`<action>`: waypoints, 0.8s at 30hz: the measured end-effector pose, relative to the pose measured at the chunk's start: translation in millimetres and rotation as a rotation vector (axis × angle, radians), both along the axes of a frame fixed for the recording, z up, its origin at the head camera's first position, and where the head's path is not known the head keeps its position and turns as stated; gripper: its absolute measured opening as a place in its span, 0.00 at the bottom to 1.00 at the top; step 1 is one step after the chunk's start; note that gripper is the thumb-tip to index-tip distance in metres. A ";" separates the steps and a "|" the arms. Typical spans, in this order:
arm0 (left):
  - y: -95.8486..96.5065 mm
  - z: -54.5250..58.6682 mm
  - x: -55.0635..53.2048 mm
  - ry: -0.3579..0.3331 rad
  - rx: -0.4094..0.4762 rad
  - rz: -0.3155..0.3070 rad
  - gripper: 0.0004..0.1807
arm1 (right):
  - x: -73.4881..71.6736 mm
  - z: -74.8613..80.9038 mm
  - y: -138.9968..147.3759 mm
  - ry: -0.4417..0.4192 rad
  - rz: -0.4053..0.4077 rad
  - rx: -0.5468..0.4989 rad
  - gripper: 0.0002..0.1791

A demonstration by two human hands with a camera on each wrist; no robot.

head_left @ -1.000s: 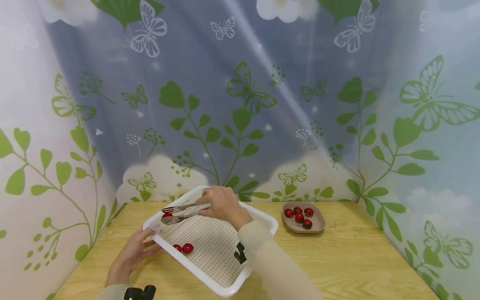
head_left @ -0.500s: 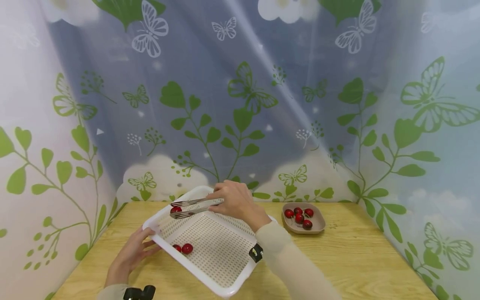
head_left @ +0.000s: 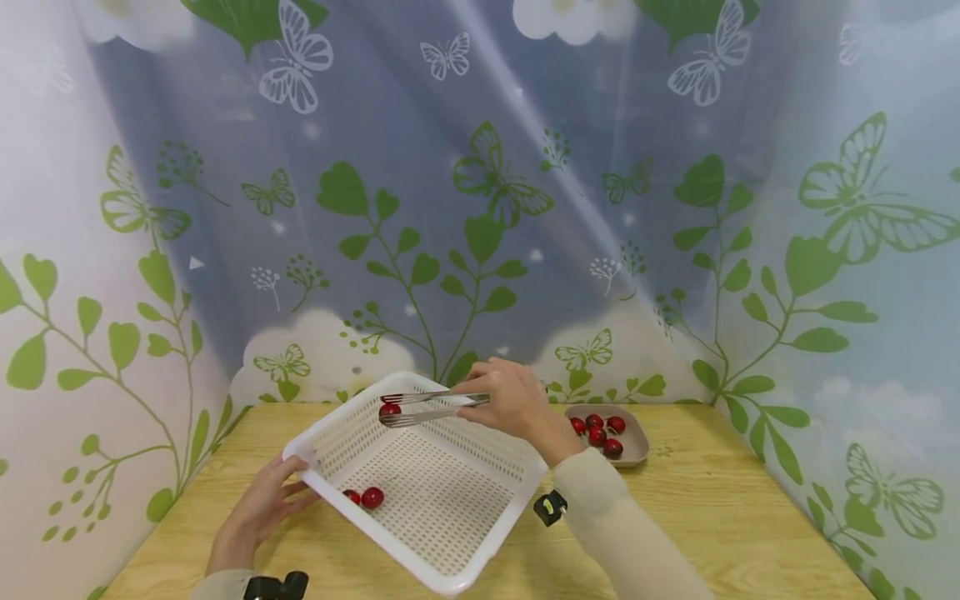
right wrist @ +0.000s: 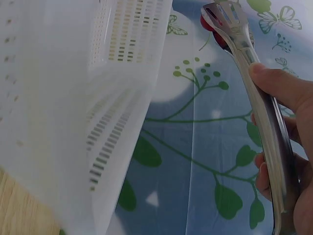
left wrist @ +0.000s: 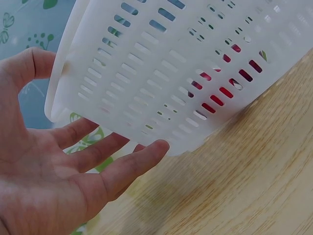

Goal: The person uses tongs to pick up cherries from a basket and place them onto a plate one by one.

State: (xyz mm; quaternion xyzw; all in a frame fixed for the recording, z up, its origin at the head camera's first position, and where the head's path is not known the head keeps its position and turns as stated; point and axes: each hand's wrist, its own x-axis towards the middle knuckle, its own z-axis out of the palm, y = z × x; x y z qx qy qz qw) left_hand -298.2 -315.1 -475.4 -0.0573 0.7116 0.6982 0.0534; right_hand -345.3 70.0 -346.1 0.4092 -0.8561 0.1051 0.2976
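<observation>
My left hand [head_left: 258,510] grips the left corner of a white perforated basket [head_left: 446,492], thumb over the rim and fingers underneath, and the basket leans with that corner raised. Two red cherries [head_left: 372,497] lie inside against its near left wall; red shows through the slots in the left wrist view. My right hand [head_left: 510,402] holds metal tongs [right wrist: 266,117], thumb on one arm and fingers round the other. Between the tong tips a cherry [head_left: 389,414] is pinched, its thin stem hanging in the right wrist view. The tips are above the basket's far part.
A small beige bowl [head_left: 639,446] with several cherries stands on the wooden table [head_left: 720,517] to the right, partly behind my right wrist. A patterned curtain [head_left: 420,208] with leaves and butterflies closes off the back and sides.
My right hand has carried the tongs and the pinched cherry rightward, from the basket's left corner across its far side towards the bowl. The left hand and basket have stayed nearly still.
</observation>
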 end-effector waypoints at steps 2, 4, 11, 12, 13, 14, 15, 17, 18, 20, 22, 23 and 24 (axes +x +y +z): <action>0.2 0.9 0.2 0.002 0.004 -0.003 0.33 | -0.2 -0.9 8.8 0.006 0.008 -0.012 0.14; 0.3 2.3 0.3 0.008 0.009 -0.005 0.32 | -0.4 -1.7 17.9 0.020 0.013 -0.022 0.14; 1.8 6.6 0.9 0.018 0.011 -0.008 0.32 | -0.7 -5.6 50.1 0.086 -0.022 -0.040 0.14; 2.1 6.7 1.1 0.017 0.010 -0.007 0.32 | -0.4 -6.3 55.1 0.083 -0.030 -0.047 0.14; 2.4 6.8 1.3 0.015 0.008 -0.007 0.32 | 0.2 -7.1 60.2 0.079 -0.038 -0.054 0.14; 2.6 6.7 1.5 0.013 0.008 -0.007 0.32 | 0.7 -8.1 65.3 0.071 -0.044 -0.061 0.15; 2.9 6.7 1.8 0.012 0.008 -0.007 0.32 | 1.7 -8.8 70.5 0.067 -0.051 -0.066 0.15; 3.1 6.2 2.3 0.011 0.009 -0.008 0.32 | 3.0 -10.6 80.8 0.069 -0.064 -0.068 0.16; 3.0 5.7 2.3 0.011 0.009 -0.008 0.32 | 3.3 -11.7 86.0 0.075 -0.067 -0.067 0.16; 2.9 4.8 2.6 0.009 0.007 -0.008 0.32 | 3.8 -14.0 96.5 0.091 -0.073 -0.068 0.16; 2.5 3.7 2.6 0.007 0.003 -0.007 0.32 | 4.5 -16.3 106.9 0.118 -0.084 -0.066 0.17; 2.4 3.3 2.6 0.005 0.001 -0.006 0.32 | 4.9 -17.6 112.3 0.130 -0.090 -0.067 0.17; 2.3 2.8 2.5 0.004 0.001 -0.004 0.32 | 5.2 -18.7 117.7 0.140 -0.098 -0.066 0.17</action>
